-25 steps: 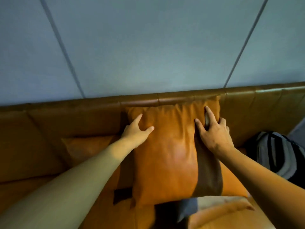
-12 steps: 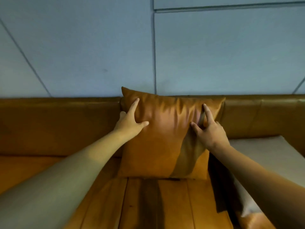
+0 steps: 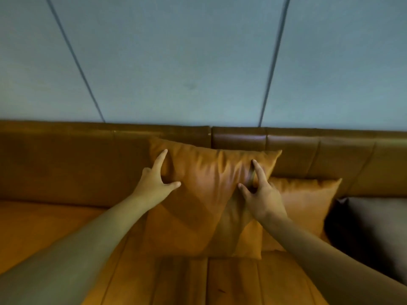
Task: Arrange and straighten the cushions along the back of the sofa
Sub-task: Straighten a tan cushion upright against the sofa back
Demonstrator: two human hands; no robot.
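While propped against the backrest: orange cushion [image 3: 198, 194] upright on the seat, top edge just below the backrest's top, upper left corner raised higher than the right.
Left hand [image 3: 152, 186]: spread flat on the cushion's upper left, index finger pointing up along the left edge, thumb stretched rightward across the face; open palm pressing, nothing enclosed.
Right hand [image 3: 262, 199]: planted on the cushion's upper right, index finger pushed into a crease near the top, thumb angled left; fabric bunched around the fingers, yet hard to tell whether pinched or merely pressed.
Cushion surface: wrinkled between the two hands, with folds running toward the right fingers.
Second orange cushion [image 3: 308, 208]: just right of the first, partly behind it, leaning lower against the backrest.
Dark cushion [image 3: 372, 234]: farther right, touching the second one, cut off by the frame edge.
Sofa [image 3: 66, 168]: brown leather backrest, orange seat with seams running toward the camera.
Wall [image 3: 176, 62]: pale grey-blue panels with dark joints above the backrest.
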